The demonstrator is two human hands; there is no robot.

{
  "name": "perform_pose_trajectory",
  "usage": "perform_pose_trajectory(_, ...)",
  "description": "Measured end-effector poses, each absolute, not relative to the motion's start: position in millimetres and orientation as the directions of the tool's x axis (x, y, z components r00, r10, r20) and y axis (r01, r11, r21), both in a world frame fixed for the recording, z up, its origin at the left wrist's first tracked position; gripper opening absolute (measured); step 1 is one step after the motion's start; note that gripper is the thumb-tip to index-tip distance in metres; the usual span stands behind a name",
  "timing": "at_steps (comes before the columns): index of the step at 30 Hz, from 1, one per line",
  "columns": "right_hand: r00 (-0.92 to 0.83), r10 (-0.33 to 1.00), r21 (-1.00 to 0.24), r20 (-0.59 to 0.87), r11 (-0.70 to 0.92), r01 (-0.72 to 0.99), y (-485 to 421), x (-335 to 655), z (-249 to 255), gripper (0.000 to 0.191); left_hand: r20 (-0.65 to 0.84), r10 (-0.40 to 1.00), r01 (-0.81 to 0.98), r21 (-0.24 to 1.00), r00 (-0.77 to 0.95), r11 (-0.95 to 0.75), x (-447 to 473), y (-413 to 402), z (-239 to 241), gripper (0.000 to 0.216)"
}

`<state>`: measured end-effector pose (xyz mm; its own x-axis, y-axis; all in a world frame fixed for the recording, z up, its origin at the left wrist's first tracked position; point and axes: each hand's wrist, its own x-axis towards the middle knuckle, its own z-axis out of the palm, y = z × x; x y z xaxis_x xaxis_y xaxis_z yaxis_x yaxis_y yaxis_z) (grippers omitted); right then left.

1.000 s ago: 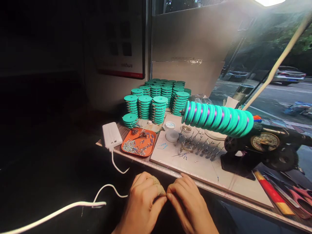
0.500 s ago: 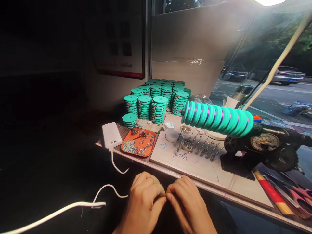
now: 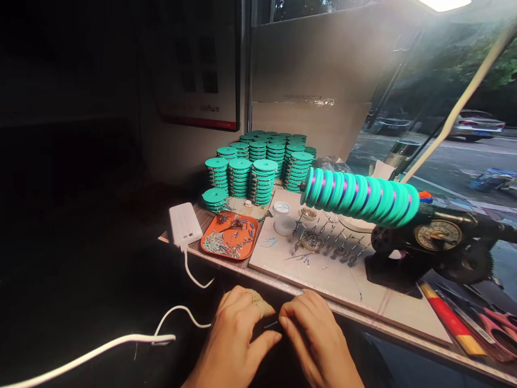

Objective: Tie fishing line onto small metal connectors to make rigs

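Both my hands sit close together below the table's front edge. My left hand (image 3: 234,339) is curled, thumb and fingers pinched, with a bandaged fingertip. My right hand (image 3: 315,334) is also curled and pinches toward the left one. Between the two a thin dark wire-like piece (image 3: 271,324) shows; it is too small to name. Beyond them on the white board (image 3: 347,280) lie several small metal parts (image 3: 335,249). A row of teal spools (image 3: 359,196) sits on a spindle of a black winding machine (image 3: 436,248).
Stacks of teal spools (image 3: 258,164) stand at the back. An orange tray (image 3: 230,237) holds small tubes and bits. A white power bank (image 3: 184,223) with a white cable (image 3: 121,340) lies at the left. Small cups (image 3: 283,215) and scissors (image 3: 496,323) are on the table.
My fingertips, touching before, have drawn slightly apart, and a thin dark piece now shows between them. Nothing on the table has moved.
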<state>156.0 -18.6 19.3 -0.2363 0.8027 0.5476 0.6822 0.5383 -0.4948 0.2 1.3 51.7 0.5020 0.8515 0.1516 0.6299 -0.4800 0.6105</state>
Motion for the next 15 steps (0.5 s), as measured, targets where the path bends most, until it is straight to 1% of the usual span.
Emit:
perform_pose_trajectory(2,-0.247,0.811,-0.502,0.531,0.535,0.679,-19.1,156.1,19.1,0.011,0.139,0.845,0.622,0.617,0.517,-0.482,-0.1,0.9,53.1,0.005)
perform_pose_trajectory(5,-0.254,0.820,-0.511,0.512,0.529,0.678,-20.4,156.0,17.2,0.011,0.161,0.841,0.617,0.611,0.517,-0.496,0.3,0.9,52.4,0.012)
perform_pose_trajectory(11,-0.257,0.815,-0.510,0.520,0.537,0.672,-20.6,154.3,15.4,0.011,0.215,0.831,0.610,0.590,0.513,-0.529,0.9,1.3,52.0,0.013)
perform_pose_trajectory(15,-0.220,0.825,-0.531,0.521,0.515,0.673,-21.1,152.1,15.7,0.012,0.232,0.835,0.615,0.585,0.499,-0.529,1.0,1.0,53.7,0.013)
